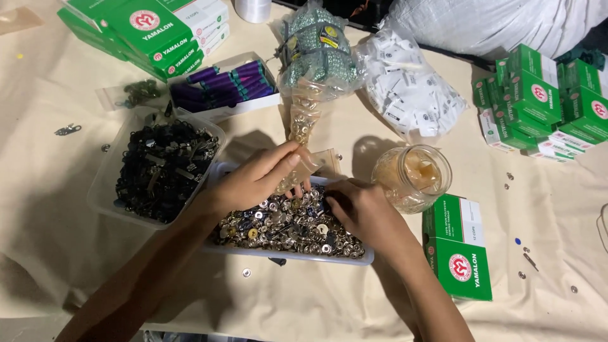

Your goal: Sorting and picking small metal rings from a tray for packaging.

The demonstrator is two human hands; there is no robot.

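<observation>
1. Snap buttons [288,225] fill a shallow clear tray [354,258] lying long-side across the cloth-covered table [57,190], near its front edge.
2. Left hand [256,180] pinches a small clear bag [303,172] of buttons, fingers closed on it, tilted over the tray's far rim.
3. Right hand [361,209] rests curled on the buttons; its grip is hidden.
4. Black-clip tub [101,190] crowds the tray's left end; glass jar [411,177] and green box [457,253] flank the right.

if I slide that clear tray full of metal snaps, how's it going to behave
The clear tray is heaped with metal snaps, so it likely feels heavy and drags on the cloth. Its thin plastic walls may flex if lifted by one end. Loose pieces could spill over the low rim.
</observation>
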